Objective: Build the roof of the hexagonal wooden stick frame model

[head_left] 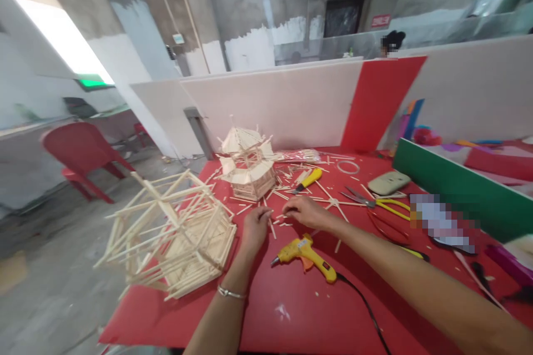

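On red table (300, 316) | left hand (255, 226), right hand (303, 212) pinching thin stick (278, 212), apparently | axis left-right

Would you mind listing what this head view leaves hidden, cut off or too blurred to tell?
- What the left hand and right hand pinch: too small, fingers cover it.
- Thing right of the scissors: pixel-blurred patch hides it.
- Glue gun cord: runs off the bottom edge.
- Large stick frame: its far base is hidden by its own sticks.
- Small stick house: its back side faces away.
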The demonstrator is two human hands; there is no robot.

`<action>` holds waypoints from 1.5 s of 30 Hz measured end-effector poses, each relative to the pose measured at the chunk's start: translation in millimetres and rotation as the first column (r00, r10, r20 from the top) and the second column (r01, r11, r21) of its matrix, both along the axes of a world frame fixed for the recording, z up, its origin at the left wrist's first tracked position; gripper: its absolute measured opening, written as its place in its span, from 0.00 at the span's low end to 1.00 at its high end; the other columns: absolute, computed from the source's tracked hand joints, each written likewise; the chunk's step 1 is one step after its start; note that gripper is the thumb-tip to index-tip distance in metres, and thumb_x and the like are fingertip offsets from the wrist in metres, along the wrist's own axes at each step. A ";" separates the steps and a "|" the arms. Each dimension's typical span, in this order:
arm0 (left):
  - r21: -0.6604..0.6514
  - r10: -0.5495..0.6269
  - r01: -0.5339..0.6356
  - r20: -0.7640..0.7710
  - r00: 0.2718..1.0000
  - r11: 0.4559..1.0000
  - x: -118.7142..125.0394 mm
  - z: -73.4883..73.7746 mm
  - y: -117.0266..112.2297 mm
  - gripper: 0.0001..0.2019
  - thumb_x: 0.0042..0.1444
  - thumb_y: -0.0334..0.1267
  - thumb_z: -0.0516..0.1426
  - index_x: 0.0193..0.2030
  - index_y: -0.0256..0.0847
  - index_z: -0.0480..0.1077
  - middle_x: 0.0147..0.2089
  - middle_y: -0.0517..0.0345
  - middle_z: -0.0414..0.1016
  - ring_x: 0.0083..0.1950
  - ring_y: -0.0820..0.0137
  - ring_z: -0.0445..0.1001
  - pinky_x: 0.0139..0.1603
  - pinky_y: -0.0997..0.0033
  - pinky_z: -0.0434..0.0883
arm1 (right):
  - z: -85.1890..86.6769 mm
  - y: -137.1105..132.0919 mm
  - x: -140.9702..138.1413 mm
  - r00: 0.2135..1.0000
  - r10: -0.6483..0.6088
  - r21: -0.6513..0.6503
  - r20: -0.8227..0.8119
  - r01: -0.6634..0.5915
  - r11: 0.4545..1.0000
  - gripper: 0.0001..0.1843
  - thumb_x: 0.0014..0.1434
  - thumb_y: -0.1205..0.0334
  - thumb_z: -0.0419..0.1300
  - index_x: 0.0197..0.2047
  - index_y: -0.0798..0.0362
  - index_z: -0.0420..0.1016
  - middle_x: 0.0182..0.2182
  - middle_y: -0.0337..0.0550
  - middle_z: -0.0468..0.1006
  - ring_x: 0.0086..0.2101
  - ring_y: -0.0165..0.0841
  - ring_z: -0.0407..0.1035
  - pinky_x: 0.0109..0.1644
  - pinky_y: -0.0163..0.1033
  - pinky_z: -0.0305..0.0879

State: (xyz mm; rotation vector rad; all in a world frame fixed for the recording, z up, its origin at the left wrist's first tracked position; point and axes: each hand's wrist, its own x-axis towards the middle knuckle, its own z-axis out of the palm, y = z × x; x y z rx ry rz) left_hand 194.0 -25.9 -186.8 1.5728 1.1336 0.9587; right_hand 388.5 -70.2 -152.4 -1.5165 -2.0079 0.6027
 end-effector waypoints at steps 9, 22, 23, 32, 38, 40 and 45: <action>-0.209 -0.063 0.111 0.225 0.972 0.972 0.3 -3.3 -16.3 0.14 0.50 0.49 0.61 0.31 0.39 0.67 0.17 0.65 0.68 0.13 0.76 0.62 0.14 0.78 0.58 | 0.1 13.1 -17.3 0.995 -0.003 0.049 -0.103 0.008 0.999 0.12 0.57 0.60 0.55 0.35 0.51 0.80 0.35 0.45 0.82 0.39 0.39 0.74 0.44 0.42 0.66; -0.358 -0.136 0.282 0.382 0.914 0.890 -0.7 8.0 -20.8 0.26 0.40 0.58 0.66 0.31 0.34 0.70 0.24 0.51 0.77 0.16 0.69 0.73 0.12 0.75 0.64 | 9.4 5.7 -31.0 0.973 -0.111 -0.022 -0.203 0.108 0.994 0.13 0.56 0.56 0.56 0.36 0.52 0.80 0.34 0.44 0.84 0.36 0.39 0.77 0.42 0.42 0.69; -0.364 -0.143 0.292 0.384 0.912 0.885 -1.7 9.6 -21.9 0.25 0.40 0.57 0.66 0.30 0.34 0.71 0.24 0.51 0.77 0.16 0.69 0.73 0.12 0.76 0.64 | 11.4 4.8 -31.6 0.973 -0.110 -0.020 -0.201 0.108 0.994 0.12 0.57 0.57 0.56 0.36 0.52 0.81 0.34 0.44 0.84 0.36 0.38 0.76 0.43 0.41 0.69; -0.319 -0.141 0.243 0.309 0.940 0.916 -10.0 17.9 -5.3 0.16 0.49 0.47 0.65 0.31 0.35 0.69 0.26 0.53 0.78 0.21 0.72 0.76 0.18 0.78 0.65 | 12.1 11.8 -13.5 0.988 -0.138 -0.023 -0.076 0.136 0.990 0.14 0.59 0.62 0.60 0.48 0.52 0.80 0.40 0.42 0.83 0.38 0.33 0.74 0.43 0.35 0.66; -0.186 -0.060 0.083 0.125 0.990 0.979 -10.4 11.3 0.6 0.11 0.57 0.45 0.58 0.32 0.37 0.70 0.17 0.62 0.72 0.15 0.74 0.69 0.16 0.79 0.58 | 6.4 4.1 8.8 0.995 0.000 -0.107 0.099 0.011 0.994 0.08 0.49 0.65 0.69 0.35 0.54 0.81 0.31 0.40 0.80 0.32 0.31 0.70 0.35 0.33 0.59; -0.163 -0.080 0.089 0.062 0.995 0.983 -8.5 9.4 -1.5 0.10 0.57 0.43 0.57 0.30 0.38 0.70 0.13 0.65 0.67 0.14 0.72 0.68 0.17 0.77 0.59 | 2.9 3.2 7.1 0.990 0.059 -0.144 0.131 -0.040 0.989 0.09 0.44 0.66 0.72 0.32 0.54 0.80 0.27 0.37 0.77 0.28 0.29 0.67 0.32 0.31 0.56; -0.134 -0.142 0.138 -0.024 0.990 0.981 -4.1 6.4 -6.7 0.11 0.57 0.40 0.56 0.25 0.40 0.69 0.13 0.64 0.67 0.16 0.72 0.69 0.21 0.76 0.62 | -5.0 6.8 -3.5 0.987 0.074 -0.163 0.142 -0.050 0.985 0.03 0.49 0.69 0.69 0.30 0.56 0.80 0.25 0.37 0.75 0.27 0.28 0.64 0.32 0.32 0.54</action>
